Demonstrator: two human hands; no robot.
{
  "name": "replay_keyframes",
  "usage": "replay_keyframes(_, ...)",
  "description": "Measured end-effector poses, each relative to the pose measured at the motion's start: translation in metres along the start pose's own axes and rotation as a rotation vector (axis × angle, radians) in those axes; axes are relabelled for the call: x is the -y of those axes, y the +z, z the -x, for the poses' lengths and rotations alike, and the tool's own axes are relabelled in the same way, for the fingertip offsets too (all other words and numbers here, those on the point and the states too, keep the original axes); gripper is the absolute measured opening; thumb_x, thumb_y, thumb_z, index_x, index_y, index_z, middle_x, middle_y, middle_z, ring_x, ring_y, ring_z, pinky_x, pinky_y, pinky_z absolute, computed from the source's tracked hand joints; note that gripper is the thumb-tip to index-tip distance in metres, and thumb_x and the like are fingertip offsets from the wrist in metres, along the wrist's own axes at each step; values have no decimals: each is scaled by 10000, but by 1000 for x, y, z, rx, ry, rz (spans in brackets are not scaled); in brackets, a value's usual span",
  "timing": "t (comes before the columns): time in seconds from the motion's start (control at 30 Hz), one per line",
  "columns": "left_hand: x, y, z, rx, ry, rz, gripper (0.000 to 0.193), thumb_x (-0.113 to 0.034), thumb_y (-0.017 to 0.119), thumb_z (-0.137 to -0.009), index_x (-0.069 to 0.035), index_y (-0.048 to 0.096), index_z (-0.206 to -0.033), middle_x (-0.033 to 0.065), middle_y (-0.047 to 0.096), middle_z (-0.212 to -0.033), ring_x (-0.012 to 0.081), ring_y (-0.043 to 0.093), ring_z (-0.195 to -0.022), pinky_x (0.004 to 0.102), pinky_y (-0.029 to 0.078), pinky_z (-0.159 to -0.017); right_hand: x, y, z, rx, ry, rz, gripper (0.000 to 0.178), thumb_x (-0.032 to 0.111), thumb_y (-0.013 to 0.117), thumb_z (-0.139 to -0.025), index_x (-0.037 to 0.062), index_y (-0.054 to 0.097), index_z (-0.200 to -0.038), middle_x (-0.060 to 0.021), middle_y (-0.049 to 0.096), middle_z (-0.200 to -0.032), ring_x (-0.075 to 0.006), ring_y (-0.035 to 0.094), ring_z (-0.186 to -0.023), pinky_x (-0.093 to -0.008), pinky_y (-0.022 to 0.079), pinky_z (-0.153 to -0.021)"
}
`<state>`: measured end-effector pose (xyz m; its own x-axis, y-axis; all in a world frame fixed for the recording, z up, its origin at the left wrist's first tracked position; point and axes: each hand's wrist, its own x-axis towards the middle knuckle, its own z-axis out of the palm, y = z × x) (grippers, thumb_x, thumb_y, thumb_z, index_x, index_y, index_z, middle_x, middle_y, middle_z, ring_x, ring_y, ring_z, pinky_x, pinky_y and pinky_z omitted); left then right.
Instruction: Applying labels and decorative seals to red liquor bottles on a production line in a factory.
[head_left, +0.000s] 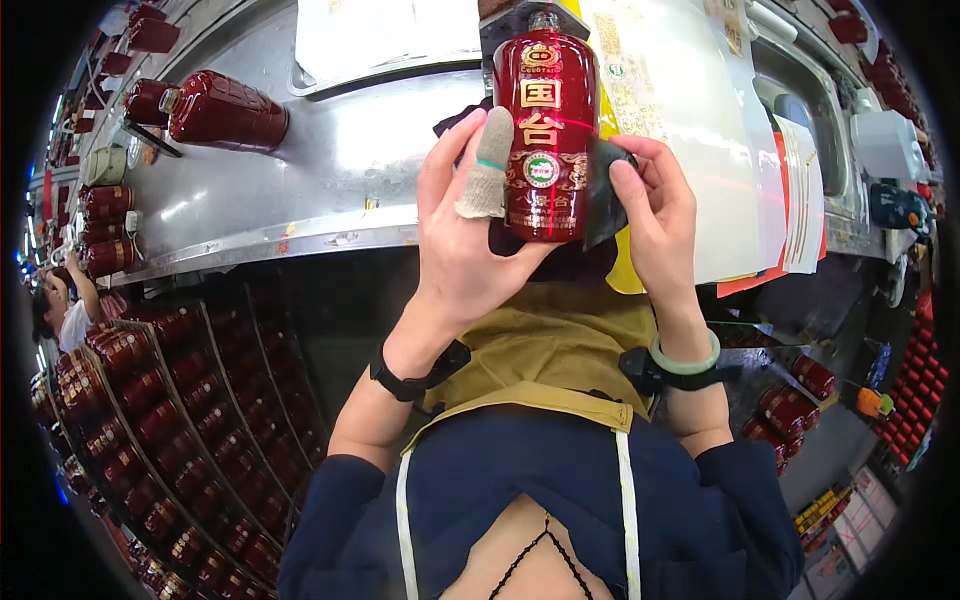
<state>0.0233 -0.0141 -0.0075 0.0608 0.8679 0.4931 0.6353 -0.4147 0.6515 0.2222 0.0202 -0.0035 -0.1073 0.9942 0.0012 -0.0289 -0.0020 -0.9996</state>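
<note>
A dark red glass bottle (548, 110) with gold lettering and a green-and-white round emblem lies face up in front of me, its neck pointing away. My left hand (455, 245) grips its left side and base; one finger wears a grey knitted finger cover (486, 170) with a green band. At the bottle's lower right, my right hand (660, 225) pinches a thin black piece (605, 195), perhaps cloth or pad, against the glass. More dark fabric shows beneath the bottle. Its underside is hidden.
Two red bottles, the nearer one (228, 112), lie on the metal worktable (330, 180) at left. A white-topped tray (385, 40) is at the back; label sheets (625, 90) and white paper (705, 190) are at right. Bottle racks (190, 420) and another person (75, 315) are left.
</note>
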Motion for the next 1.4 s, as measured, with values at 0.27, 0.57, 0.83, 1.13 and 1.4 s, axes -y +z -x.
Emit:
replay_keyframes(0.27, 14, 9, 11, 35, -188, 184, 907, -123, 909, -699, 40, 498, -1490, 224, 575, -1473, 364, 531, -1388, 492, 342, -1205, 18, -7, 5, -151, -517, 504, 280, -43, 723, -914, 12, 675, -1184, -73, 697, -999, -167, 637, -905, -293, 526, -799)
replay_keyframes(0.57, 6, 8, 13, 27, -213, 152, 914, -91, 912, -664, 55, 521, -1478, 248, 555, -1483, 381, 539, -1373, 467, 394, -1174, 34, -10, 19, 164, -902, 784, 254, 86, 753, -696, 104, 791, -947, 1, 774, -1004, -161, 657, -845, -315, 446, -776)
replay_keyframes(0.83, 12, 15, 15, 33, -299, 215, 1024, -132, 941, -675, 59, 425, -1539, 256, 546, -1493, 374, 564, -1346, 439, 421, -1155, 31, -5, 18, 160, -859, 799, 211, 118, 755, -765, 128, 792, -972, 36, 769, -972, -150, 637, -818, -304, 421, -796)
replay_keyframes(1.13, 6, 16, 16, -49, -289, 174, 943, -122, 921, -680, 46, 495, -1504, 239, 616, -1419, 376, 621, -1266, 437, 414, -1154, 32, -2, 10, 6, -823, 693, 174, 68, 760, -759, 148, 784, -912, 21, 781, -973, -153, 646, -802, -308, 422, -813)
replay_keyframes(1.4, -3, 10, 7, -103, -93, 98, 782, -92, 907, -678, 53, 595, -1380, 197, 718, -1219, 363, 689, -1126, 515, 418, -1150, 40, -3, 15, 125, -839, 691, 278, -68, 781, -728, 91, 753, -954, -50, 784, -950, -194, 671, -816, -338, 438, -802)
